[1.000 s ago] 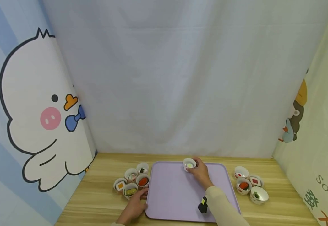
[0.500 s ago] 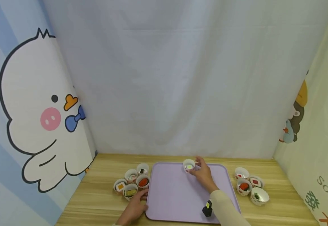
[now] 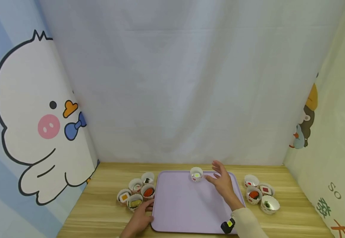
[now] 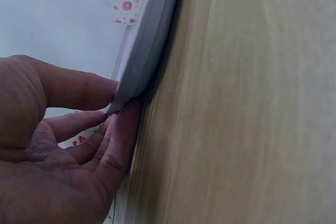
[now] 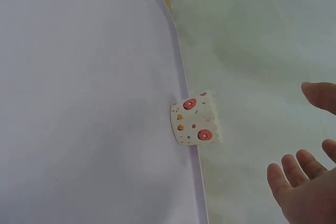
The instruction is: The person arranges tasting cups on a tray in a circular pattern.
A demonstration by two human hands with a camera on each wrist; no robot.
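Observation:
A paper cup with red and yellow prints stands upright at the far edge of the lavender tray, a pale piece with a yellow-green spot inside it. In the right wrist view the cup overlaps the tray's rim. My right hand is just to its right, fingers spread and apart from the cup, holding nothing. At the tray's near left corner my left hand grips the edge; in the left wrist view the thumb lies against the rim and fingertips reach the rim's underside.
Several paper cups with small sushi-like pieces, such as one with an orange-red topping, cluster left of the tray. More cups, including one with a green piece, stand to its right. A pale curtain hangs behind the wooden table.
My right hand has let go of the paper cup and drawn back to the right, its fingers spreading. The cup stays at the tray's far edge. My left hand keeps its place.

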